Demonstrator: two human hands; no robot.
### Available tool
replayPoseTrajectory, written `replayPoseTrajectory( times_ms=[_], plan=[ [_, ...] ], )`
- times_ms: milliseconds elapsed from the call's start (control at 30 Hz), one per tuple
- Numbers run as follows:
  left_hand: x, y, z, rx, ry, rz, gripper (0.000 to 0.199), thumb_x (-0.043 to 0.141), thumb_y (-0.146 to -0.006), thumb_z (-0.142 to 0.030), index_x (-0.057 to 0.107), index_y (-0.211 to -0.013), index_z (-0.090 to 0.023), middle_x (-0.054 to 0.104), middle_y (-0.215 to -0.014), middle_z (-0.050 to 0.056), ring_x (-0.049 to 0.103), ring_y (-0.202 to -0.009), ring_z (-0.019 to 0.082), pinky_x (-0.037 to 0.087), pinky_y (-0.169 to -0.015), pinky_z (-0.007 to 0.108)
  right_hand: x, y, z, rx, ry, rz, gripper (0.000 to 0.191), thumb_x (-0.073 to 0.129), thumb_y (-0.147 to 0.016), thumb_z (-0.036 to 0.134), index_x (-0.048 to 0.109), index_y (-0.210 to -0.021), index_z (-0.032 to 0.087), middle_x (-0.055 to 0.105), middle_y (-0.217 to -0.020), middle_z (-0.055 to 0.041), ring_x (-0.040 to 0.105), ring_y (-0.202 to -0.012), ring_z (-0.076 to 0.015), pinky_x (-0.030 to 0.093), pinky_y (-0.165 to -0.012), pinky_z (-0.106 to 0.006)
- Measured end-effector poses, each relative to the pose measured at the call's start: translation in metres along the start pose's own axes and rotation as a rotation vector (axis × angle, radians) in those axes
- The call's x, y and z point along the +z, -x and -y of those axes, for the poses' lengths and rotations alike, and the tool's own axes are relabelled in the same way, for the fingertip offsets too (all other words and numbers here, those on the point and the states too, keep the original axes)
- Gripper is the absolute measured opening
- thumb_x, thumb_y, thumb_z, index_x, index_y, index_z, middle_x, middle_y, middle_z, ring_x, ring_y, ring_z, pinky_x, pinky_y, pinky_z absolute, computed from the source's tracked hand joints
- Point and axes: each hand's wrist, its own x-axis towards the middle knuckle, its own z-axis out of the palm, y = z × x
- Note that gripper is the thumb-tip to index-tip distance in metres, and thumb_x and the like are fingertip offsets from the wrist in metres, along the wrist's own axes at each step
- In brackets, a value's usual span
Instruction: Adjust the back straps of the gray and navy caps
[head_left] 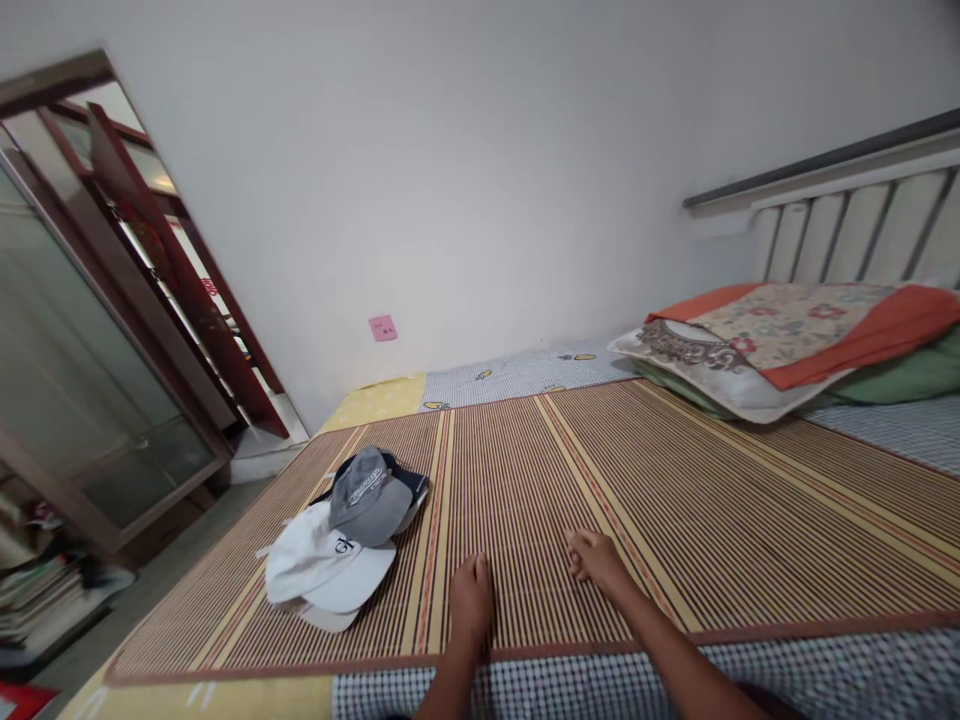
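Seeing grey [369,500], white [319,565] and dark caps [412,478] bunched at nine o'clock on the striped mat [510,480]! From there, catching the left hand [471,590] at four, closed, empty; right hand [596,560] at three, loosely curled, empty; spotting pillows [750,385] at two.

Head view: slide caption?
Caps piled on a striped mat, two loosely closed hands beside them.

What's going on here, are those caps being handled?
Not right now. The left hand and right hand are loosely closed over the striped mat, with nothing seen in either. The grey cap overlaps the white cap, left of both hands.
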Motion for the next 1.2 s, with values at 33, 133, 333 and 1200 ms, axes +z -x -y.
replayPoseTrajectory(
  times_ms=[33, 133, 333, 1200],
  plan=[
    [0.002, 0.006, 0.0, 0.023, -0.019, -0.016, 0.041, 0.026, -0.103, -0.032, 0.061, -0.084, -0.019, 0.07, -0.087, 0.012, 0.067, -0.086, 0.025, 0.046, -0.081, 0.034, -0.002, 0.004, -0.005, -0.029, -0.019, -0.025, 0.043, 0.035, -0.098, 0.052, 0.054, -0.073, 0.022, 0.067, -0.065, -0.0038, 0.072, -0.062, -0.0212, 0.056, -0.057, -0.03],
    [0.006, 0.024, 0.001, 0.087, -0.065, -0.071, 0.036, 0.029, -0.102, -0.03, 0.06, -0.088, -0.019, 0.067, -0.09, 0.012, 0.065, -0.087, 0.025, 0.046, -0.081, 0.035, -0.01, 0.023, -0.02, -0.138, -0.014, -0.122, 0.041, 0.03, -0.095, 0.051, 0.057, -0.081, 0.023, 0.073, -0.079, -0.0104, 0.076, -0.081, -0.0271, 0.061, -0.073, -0.037],
    [0.002, 0.059, 0.009, 0.155, -0.198, -0.157, 0.033, 0.036, -0.098, -0.024, 0.068, -0.106, -0.017, 0.065, -0.114, 0.016, 0.06, -0.113, 0.031, 0.043, -0.102, 0.043, -0.025, 0.062, -0.044, -0.365, 0.157, -0.261, 0.04, 0.049, -0.086, 0.049, 0.069, -0.106, 0.02, 0.069, -0.128, -0.0202, 0.057, -0.132, -0.0383, 0.036, -0.119, -0.054],
    [-0.003, 0.053, 0.009, 0.066, -0.576, 0.127, 0.069, 0.029, -0.103, -0.05, 0.025, -0.163, -0.016, 0.011, -0.172, 0.008, 0.011, -0.16, 0.03, 0.011, -0.129, 0.057, -0.076, 0.064, -0.118, -0.564, 0.915, -0.541, 0.052, 0.038, -0.097, 0.035, 0.062, -0.14, 0.016, 0.06, -0.146, -0.0207, 0.048, -0.139, -0.0419, 0.034, -0.111, -0.064]
  ],
)
